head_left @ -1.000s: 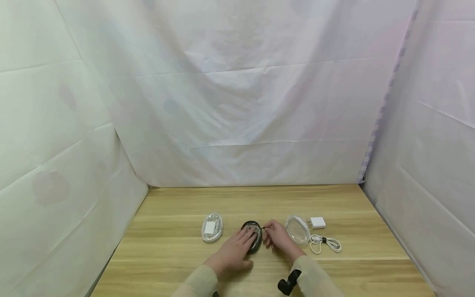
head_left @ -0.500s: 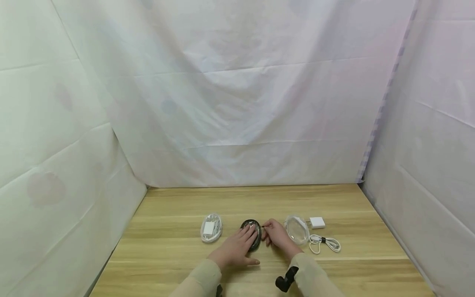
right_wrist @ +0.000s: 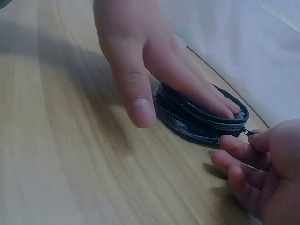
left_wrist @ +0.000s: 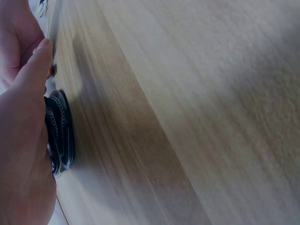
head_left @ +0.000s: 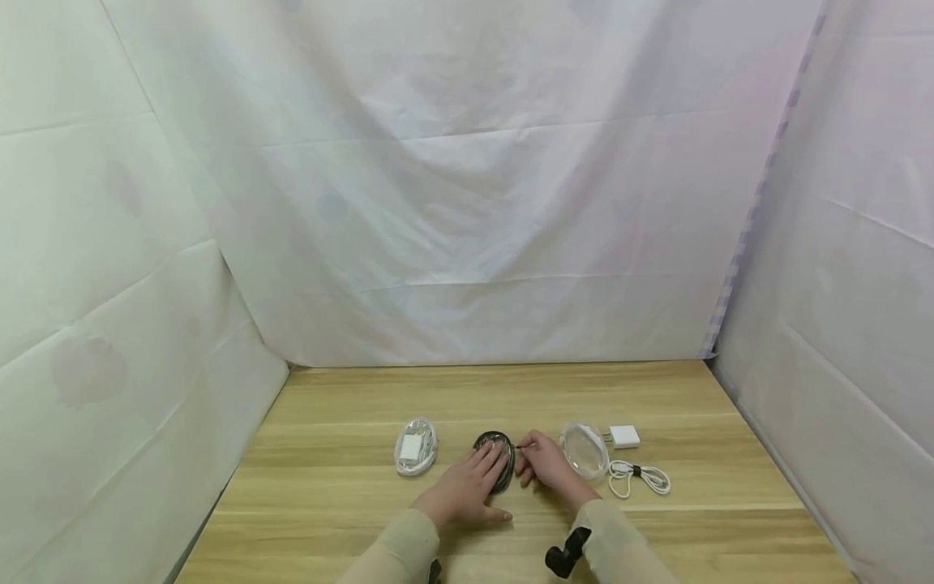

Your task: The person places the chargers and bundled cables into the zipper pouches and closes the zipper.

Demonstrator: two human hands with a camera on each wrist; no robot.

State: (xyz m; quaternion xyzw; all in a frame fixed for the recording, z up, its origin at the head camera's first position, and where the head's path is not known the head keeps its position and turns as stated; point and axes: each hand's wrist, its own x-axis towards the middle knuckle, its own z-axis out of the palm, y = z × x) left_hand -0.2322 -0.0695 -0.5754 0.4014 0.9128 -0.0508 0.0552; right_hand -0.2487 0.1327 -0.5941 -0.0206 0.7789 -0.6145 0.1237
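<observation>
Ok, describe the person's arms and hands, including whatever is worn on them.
The left hand and right hand are bare, without gloves. Plain, pale beige fabric sleeves cover the forearms. A black, angled fitting with a rounded end sits at the right wrist; at the left, only a small black part shows, cut off by the picture's edge.

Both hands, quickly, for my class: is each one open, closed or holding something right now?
Left hand: open, fingers resting on the black case.
Right hand: closed, pinching the zipper pull.
</observation>
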